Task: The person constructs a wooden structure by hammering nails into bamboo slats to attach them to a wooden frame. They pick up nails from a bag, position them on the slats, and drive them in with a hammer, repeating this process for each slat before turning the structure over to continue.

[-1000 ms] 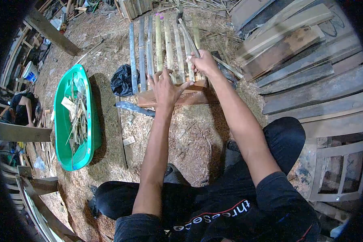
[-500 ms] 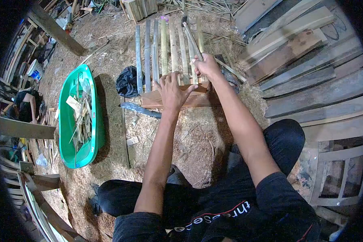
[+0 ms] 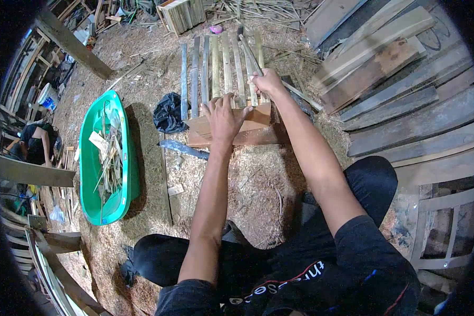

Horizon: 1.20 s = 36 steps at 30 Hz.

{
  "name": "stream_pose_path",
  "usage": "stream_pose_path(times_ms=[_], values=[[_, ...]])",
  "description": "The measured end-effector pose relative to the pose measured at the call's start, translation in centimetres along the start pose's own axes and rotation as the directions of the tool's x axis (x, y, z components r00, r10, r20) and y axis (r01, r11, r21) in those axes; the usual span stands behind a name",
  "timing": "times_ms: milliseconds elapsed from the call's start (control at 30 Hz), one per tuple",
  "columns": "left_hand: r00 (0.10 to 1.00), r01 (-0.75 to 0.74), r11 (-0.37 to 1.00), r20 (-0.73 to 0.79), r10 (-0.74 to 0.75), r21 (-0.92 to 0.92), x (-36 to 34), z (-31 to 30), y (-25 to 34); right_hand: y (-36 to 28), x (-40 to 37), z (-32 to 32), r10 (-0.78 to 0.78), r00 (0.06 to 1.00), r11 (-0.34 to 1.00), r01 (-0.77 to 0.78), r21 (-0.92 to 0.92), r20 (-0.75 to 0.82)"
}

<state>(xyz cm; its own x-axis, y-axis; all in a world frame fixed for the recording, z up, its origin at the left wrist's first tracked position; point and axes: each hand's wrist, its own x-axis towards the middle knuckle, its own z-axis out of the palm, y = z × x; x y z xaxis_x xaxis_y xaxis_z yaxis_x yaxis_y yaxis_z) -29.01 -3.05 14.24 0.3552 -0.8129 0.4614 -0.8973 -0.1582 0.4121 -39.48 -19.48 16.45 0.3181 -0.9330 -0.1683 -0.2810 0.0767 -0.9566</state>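
Note:
In front of me a row of narrow wooden slats point(image 3: 227, 63) runs away from a reddish-brown board point(image 3: 255, 122), which forms the near edge of a slatted piece on the ground. Across that board and the near slat ends my left hand point(image 3: 225, 117) lies with fingers and thumb spread. My right hand point(image 3: 267, 84) is closed around the handle of a hammer point(image 3: 251, 54), just above the slats on the right. The hammer's dark head points away from me, over the far half of the slats.
A green plastic tub point(image 3: 125, 174) holding wood scraps stands at left, beyond a black plastic bag point(image 3: 169, 113). Planks point(image 3: 416, 118) lie along the right. A bundle of short slats point(image 3: 183, 16) sits at the back. Another person point(image 3: 39, 142) is at far left.
The view has tilted slightly, so the slats and tub appear lower. My left hand stays on the board and my right hand keeps the hammer in nearly the same place.

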Motion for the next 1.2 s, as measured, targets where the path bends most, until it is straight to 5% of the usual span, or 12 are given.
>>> stream_pose_path(times_ms=[233, 333, 567, 667, 1100, 1200], values=[[0.995, 0.055, 0.998, 0.076, -0.059, 0.042, 2.1, -0.1, 0.8, -0.1, 3.1, -0.5, 0.079, 0.997, 0.991, -0.079, -0.108, -0.004], [0.992, -0.001, 1.000, -0.124, 0.000, -0.010, 2.1, -0.4, 1.2, 0.2, 2.8, -0.6, 0.052, 0.999, 0.994, -0.052, -0.098, 0.000], [0.952, -0.265, 0.926, 0.080, 0.295, -0.268, 3.0, 2.2, 0.1, 0.9, 3.1, -0.5, 0.024, 0.999, 0.995, -0.021, -0.099, 0.029], [0.973, -0.146, 0.932, 0.120, 0.195, -0.331, 3.2, 2.3, 0.6, 0.8, 3.0, -0.6, 0.040, 0.999, 0.994, -0.036, -0.106, 0.033], [0.974, -0.043, 0.909, 0.186, 0.131, -0.415, 3.8, 2.0, 0.5, -0.5, 1.0, -0.5, 0.052, 0.998, 0.998, -0.053, -0.028, -0.033], [0.973, -0.029, 0.894, 0.191, 0.128, -0.448, 3.7, 2.1, 0.2, -2.8, -1.3, -0.3, -0.002, 0.989, 0.998, -0.008, -0.065, -0.149]])
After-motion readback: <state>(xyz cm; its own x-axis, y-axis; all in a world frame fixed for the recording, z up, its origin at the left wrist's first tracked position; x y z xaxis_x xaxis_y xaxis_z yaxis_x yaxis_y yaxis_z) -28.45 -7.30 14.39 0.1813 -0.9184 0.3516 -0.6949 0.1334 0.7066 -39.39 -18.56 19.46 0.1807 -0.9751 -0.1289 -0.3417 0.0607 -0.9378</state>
